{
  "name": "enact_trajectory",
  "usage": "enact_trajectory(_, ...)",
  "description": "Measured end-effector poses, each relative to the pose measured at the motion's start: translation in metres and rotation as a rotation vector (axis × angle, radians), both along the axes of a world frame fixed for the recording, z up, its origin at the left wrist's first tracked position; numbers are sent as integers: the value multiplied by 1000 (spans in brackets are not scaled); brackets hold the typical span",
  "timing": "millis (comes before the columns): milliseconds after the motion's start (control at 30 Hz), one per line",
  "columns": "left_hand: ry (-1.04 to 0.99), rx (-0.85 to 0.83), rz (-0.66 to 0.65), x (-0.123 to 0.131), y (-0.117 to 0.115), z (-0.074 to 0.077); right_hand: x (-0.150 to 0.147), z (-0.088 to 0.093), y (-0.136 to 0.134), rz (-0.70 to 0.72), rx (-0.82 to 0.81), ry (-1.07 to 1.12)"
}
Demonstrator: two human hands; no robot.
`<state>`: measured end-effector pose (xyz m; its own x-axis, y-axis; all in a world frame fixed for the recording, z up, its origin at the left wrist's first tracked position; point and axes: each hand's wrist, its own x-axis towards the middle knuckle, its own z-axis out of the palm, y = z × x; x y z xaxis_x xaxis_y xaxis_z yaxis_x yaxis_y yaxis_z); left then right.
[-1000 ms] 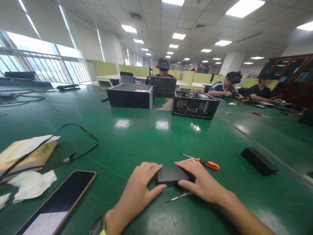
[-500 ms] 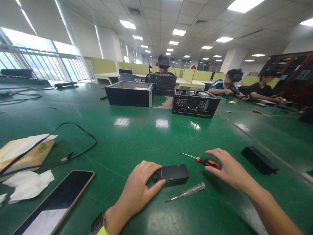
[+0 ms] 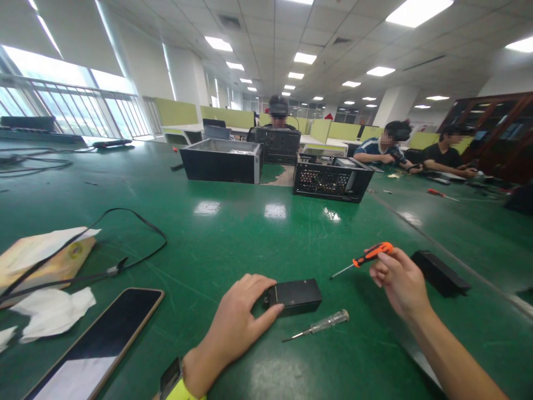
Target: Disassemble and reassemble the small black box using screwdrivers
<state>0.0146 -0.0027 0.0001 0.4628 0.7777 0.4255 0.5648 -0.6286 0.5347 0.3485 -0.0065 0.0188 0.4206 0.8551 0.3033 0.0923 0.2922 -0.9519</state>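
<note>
My left hand [image 3: 245,314] rests on the green table with thumb and fingers around the left end of a small black rectangular box [image 3: 296,296]. Raised above the table, my right hand [image 3: 402,283] grips an orange-and-black screwdriver [image 3: 372,254] by its handle, the metal shaft pointing down and left. In front of the box lies a second screwdriver [image 3: 327,323] with a clear handle, its tip toward the left. Right of my right hand sits a longer black block [image 3: 440,272].
A phone [image 3: 100,344], crumpled tissue [image 3: 56,314], a tissue pack [image 3: 54,258] and a black cable [image 3: 160,236] lie to the left. Computer cases [image 3: 222,164], including an open perforated one [image 3: 333,179], stand farther back. Other people sit beyond, and another screwdriver [image 3: 436,193] lies far right.
My right hand has closed on the orange-and-black screwdriver and lifted it off the table, tilting its tip downward. My left hand and the black box look unmoved.
</note>
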Motion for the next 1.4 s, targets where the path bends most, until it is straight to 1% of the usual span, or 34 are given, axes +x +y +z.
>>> enact_trajectory(67, 0, -1, 3, 0, 0, 0, -13, 12, 2, 25, 48, 82)
enact_trajectory(167, -4, -1, 6, 1, 0, -1, -33, 39, 11, 95, 90, 133)
enact_trajectory(267, -3, -1, 5, 1, -1, -2, -51, 65, 23, 187, 114, 101)
enact_trajectory(333, 1, -5, 4, 0, -1, -2, -60, 72, 28, 235, 133, 46)
enact_trajectory(400, 6, -9, 2, 0, -1, -2, -66, 72, 31, 271, 142, -14)
enact_trajectory(533, 15, -3, -3, 0, 0, -2, -70, 61, 32, 321, 131, -86)
enact_trajectory(633, 19, -1, -3, 0, 0, -1, -69, 56, 33, 320, 135, -99)
enact_trajectory(933, 10, 5, 3, 0, -2, 0, -70, 59, 31, 303, 192, -188)
enact_trajectory(1067, 11, -4, 6, 0, -1, 0, -71, 61, 26, 287, 216, -324)
enact_trajectory(1233, 12, -2, 11, 0, -1, 1, -73, 71, 17, 176, 195, -525)
enact_trajectory(1267, 9, 3, 12, 0, -1, 1, -73, 74, 15, 185, 187, -550)
enact_trajectory(1300, 6, 7, 12, 0, -1, 1, -73, 76, 13, 224, 170, -559)
enact_trajectory(1400, 3, 10, 14, 0, 0, -1, -74, 79, 10, 398, 134, -519)
